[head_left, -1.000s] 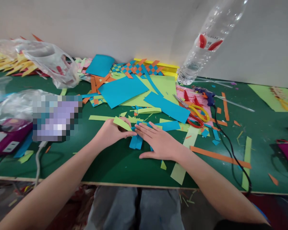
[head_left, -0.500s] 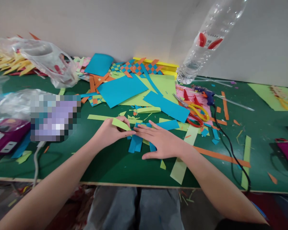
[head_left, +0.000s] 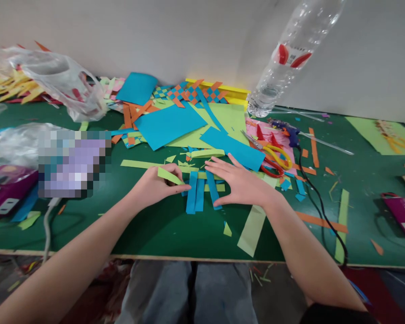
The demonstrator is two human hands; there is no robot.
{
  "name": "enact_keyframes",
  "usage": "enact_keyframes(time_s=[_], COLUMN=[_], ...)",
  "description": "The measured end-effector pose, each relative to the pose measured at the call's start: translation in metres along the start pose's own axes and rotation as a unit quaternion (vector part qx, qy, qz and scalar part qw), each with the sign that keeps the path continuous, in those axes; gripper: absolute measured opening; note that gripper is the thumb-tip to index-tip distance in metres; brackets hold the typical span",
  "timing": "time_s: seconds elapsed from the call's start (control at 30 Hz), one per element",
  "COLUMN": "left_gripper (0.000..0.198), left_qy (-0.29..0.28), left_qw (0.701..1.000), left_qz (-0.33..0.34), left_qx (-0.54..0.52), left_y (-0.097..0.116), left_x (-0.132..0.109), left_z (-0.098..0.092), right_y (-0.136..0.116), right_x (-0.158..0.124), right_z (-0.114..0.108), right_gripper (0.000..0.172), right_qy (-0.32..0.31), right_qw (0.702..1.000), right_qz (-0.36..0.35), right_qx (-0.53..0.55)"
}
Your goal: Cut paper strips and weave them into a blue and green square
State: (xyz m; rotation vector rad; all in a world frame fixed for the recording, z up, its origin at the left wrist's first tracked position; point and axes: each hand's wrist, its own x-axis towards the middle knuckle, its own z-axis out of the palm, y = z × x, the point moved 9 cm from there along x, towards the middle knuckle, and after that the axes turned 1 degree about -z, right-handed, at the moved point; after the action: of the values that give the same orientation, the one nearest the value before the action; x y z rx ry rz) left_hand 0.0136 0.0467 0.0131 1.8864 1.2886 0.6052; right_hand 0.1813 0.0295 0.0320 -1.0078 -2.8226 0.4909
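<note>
The left hand [head_left: 160, 183] grips a green strip [head_left: 169, 175] while the right hand [head_left: 239, 182], spread open, could skew the adjacent blue strip [head_left: 213, 189] by sliding left.

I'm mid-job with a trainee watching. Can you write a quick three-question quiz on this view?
1. True or false: the left hand holds an orange paper strip.
2. Besides white, what main colour shows on the label of the plastic bottle? A) green B) red C) yellow
3. Fill in: the paper strip running from the fingertips of the right hand towards its thumb is ____.

Key: 1. False, it holds a light green strip. 2. B. 3. Blue.
</note>
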Motion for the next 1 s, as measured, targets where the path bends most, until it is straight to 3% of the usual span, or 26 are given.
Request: enact_keyframes(time_s=[0.4,0.67,0.77,0.9,1.0], left_gripper=[0.035,0.036,0.033,0.026,0.029], left_qy=[-0.030,-0.021,-0.021,-0.043,-0.052], left_qw=[0.999,0.999,0.999,0.997,0.998], left_qz=[0.024,0.012,0.017,0.037,0.016], left_qx=[0.015,0.033,0.041,0.059,0.034], left_y=[0.005,0.007,0.008,0.011,0.008], left_x=[-0.002,-0.003,-0.003,-0.003,-0.004], left_z=[0.009,0.006,0.006,0.011,0.011], right_y=[-0.008,-0.020,-0.020,-0.012,-0.004], right_x=[0.006,0.010,0.009,0.007,0.005], right_z=[0.014,0.010,0.002,-0.007,-0.011], right_gripper=[0.092,0.087,0.075,0.045,0.037], right_qy=[0.035,0.046,0.088,0.138,0.156], right_qw=[0.999,0.999,0.996,0.989,0.984], right_qz=[-0.005,-0.019,0.003,0.049,0.078], right_qx=[-0.040,0.009,-0.015,-0.025,-0.026])
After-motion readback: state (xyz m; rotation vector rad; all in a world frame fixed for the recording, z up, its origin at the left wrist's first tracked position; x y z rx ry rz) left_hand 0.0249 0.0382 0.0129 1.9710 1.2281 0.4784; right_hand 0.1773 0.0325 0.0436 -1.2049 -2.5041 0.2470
